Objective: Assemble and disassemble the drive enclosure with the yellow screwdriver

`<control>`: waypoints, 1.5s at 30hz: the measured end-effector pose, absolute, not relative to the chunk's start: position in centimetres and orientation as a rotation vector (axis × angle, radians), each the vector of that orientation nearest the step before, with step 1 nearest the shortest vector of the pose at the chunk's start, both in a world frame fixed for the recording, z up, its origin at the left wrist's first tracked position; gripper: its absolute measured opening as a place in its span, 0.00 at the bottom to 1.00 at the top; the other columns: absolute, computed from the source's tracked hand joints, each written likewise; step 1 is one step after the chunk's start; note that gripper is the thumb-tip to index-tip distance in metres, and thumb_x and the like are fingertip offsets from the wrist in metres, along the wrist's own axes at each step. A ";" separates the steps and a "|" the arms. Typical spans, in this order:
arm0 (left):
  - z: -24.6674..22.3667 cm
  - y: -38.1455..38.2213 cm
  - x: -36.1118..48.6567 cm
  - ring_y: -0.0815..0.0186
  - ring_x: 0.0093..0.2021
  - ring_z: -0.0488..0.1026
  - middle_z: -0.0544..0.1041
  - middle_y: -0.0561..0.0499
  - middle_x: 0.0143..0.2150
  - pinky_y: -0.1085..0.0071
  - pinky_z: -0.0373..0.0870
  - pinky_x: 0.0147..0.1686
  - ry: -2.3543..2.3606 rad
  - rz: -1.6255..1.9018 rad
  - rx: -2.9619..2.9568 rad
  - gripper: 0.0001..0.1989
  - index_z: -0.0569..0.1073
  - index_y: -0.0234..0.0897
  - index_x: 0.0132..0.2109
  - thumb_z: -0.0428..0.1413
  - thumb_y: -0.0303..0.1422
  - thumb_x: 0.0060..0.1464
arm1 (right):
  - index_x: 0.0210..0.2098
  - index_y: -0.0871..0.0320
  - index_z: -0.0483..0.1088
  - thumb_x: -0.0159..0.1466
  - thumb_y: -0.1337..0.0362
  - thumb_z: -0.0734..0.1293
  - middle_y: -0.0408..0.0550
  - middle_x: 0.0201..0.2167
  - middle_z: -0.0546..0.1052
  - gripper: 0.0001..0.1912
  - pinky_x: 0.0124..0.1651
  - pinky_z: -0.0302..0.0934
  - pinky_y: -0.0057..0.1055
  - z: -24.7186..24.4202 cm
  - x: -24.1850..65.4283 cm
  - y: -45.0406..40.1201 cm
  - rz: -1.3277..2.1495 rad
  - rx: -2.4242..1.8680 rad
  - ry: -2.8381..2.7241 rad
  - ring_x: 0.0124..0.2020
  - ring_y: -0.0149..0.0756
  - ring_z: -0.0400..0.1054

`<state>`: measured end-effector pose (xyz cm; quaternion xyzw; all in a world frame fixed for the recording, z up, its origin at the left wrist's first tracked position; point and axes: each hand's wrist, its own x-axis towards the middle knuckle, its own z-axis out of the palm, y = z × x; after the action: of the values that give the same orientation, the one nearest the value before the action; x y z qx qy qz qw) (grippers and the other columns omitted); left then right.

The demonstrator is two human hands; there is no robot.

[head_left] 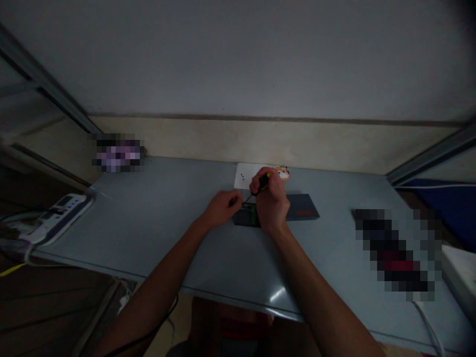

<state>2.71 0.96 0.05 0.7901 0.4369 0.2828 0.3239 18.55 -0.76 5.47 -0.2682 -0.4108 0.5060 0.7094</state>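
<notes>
Head: screwdriver (264, 181) in right grip (273, 204)

The circuit board (254, 214) is green, the screwdriver (264, 182) handle black and yellow. Dark grey panel (302, 204), red marking; white sheet (241, 182), black specks. Left, a white-and-grey power strip (64, 214) shows blue spots. Blue-grey worktop (148, 208).

Grey table (130, 223) | on it: white paper (248, 170), dark panel (302, 204), power strip (63, 218)
</notes>
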 end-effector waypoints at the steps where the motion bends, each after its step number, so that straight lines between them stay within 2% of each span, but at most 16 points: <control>1: 0.0 1.0 2.7 0.69 0.29 0.66 0.72 0.55 0.29 0.72 0.58 0.32 1.142 0.745 2.069 0.12 0.72 0.36 0.34 0.51 0.34 0.66 | 0.38 0.51 0.68 0.70 0.46 0.62 0.41 0.26 0.62 0.16 0.33 0.55 0.34 5.5 18.6 -0.7 1.111 -0.597 -0.911 0.27 0.34 0.57; 45: -0.1 1.0 2.6 0.69 0.29 0.66 0.72 0.56 0.29 0.73 0.58 0.31 1.136 0.761 2.069 0.11 0.72 0.36 0.34 0.51 0.33 0.65 | 0.38 0.52 0.69 0.71 0.49 0.62 0.42 0.27 0.62 0.14 0.33 0.57 0.33 5.7 18.7 -0.8 1.123 -0.543 -0.880 0.28 0.34 0.59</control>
<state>2.55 1.04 -0.14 0.7890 0.4333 0.2903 0.3247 18.72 -0.81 5.67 -0.2460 -0.3985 0.5087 0.7224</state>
